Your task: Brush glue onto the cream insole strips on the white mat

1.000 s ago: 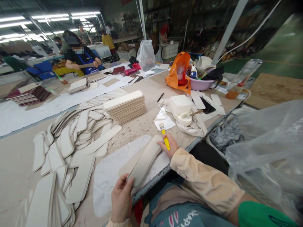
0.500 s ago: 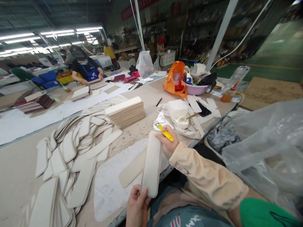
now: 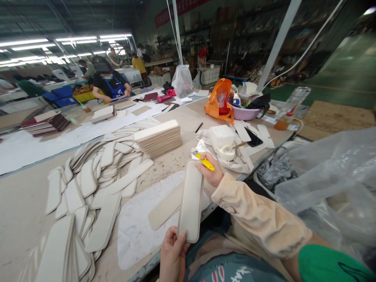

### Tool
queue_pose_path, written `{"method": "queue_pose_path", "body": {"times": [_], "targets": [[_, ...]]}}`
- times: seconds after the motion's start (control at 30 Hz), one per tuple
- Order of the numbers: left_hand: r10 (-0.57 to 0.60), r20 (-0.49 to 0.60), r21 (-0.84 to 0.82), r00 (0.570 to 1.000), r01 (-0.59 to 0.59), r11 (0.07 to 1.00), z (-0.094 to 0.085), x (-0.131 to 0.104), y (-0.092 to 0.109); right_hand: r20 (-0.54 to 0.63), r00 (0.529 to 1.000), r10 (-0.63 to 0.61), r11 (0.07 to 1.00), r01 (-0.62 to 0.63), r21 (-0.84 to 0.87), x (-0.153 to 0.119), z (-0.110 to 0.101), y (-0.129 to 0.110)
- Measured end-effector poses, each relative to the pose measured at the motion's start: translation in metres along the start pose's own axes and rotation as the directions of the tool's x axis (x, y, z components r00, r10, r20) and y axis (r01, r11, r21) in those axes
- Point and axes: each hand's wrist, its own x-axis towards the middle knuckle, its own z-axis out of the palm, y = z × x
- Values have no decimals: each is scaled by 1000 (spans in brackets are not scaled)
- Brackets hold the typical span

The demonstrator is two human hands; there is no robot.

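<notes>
A long off-white panel (image 3: 190, 201) with rounded corners is held tilted above the table's front edge. My left hand (image 3: 174, 250) pinches its lower end between thumb and fingers. At its upper end, my right hand (image 3: 213, 174) grips the right edge and also keeps hold of a yellow-handled brush (image 3: 208, 163), whose metal collar points up and left. Beneath the held panel, another beige panel (image 3: 163, 213) lies on a white paper sheet (image 3: 132, 239). Beyond the paper stands a neat stack of similar panels (image 3: 160, 143).
Loose panels (image 3: 101, 227) are heaped on the left. Past the brush are a white tub (image 3: 221, 135), a tape roll (image 3: 227, 152) and cloth. An orange bag (image 3: 219, 102) and a purple basin (image 3: 245, 113) stand farther back. A co-worker (image 3: 110, 84) sits across the table.
The camera view has shifted slightly, so the table scene sits a little farther right. Both hands keep the same hold on the panel and brush.
</notes>
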Motion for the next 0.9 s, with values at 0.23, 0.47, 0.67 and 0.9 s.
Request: {"method": "queue_pose_path", "body": {"times": [0.23, 0.47, 0.67, 0.9], "targets": [[-10, 18, -9, 1000, 10, 1000, -4, -2, 2, 49, 999, 16, 999, -17, 39, 1, -1, 0], [-87, 120, 18, 989, 86, 996, -7, -2, 7, 126, 992, -29, 998, 21, 63, 1, -11, -1], [-65, 106, 12, 992, 65, 998, -10, 2, 6, 83, 996, 28, 999, -31, 31, 1, -12, 24], [-73, 84, 10, 994, 72, 997, -15, 8, 3, 69, 996, 54, 996, -59, 62, -1, -11, 42]]}}
